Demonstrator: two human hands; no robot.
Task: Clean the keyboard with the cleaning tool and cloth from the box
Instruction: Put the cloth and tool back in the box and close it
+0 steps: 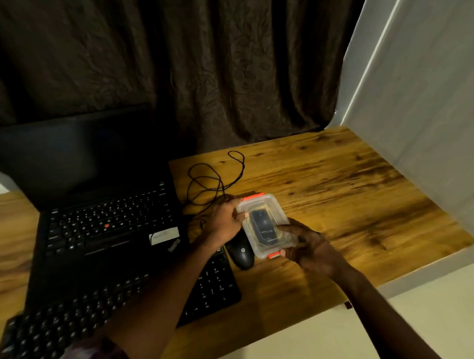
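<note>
Left hand: fingers curled round the far-left corner of the box, beside the far latch.
Right hand: cups the box's near end from below, fingertips pinching by the near latch.
Box: clear plastic, lid on, 2 orange latches, held tilted in the air just above the mouse, to the right of the keyboard.
Contents: 1 dark oblong thing shows through the lid, probably the cleaning tool; no cloth can be made out.
Step, as I judge it: freeing the latches to lift the lid.
Risk: with the box tilted, a lid that pops free suddenly could spill the contents onto the table or off its near edge.
Risk: a slipping grip would drop the box onto the mouse.
Around: open laptop behind the keyboard; looped black cable just beyond the left hand.
In the way: the left forearm lies across the keyboard's right end.
</note>
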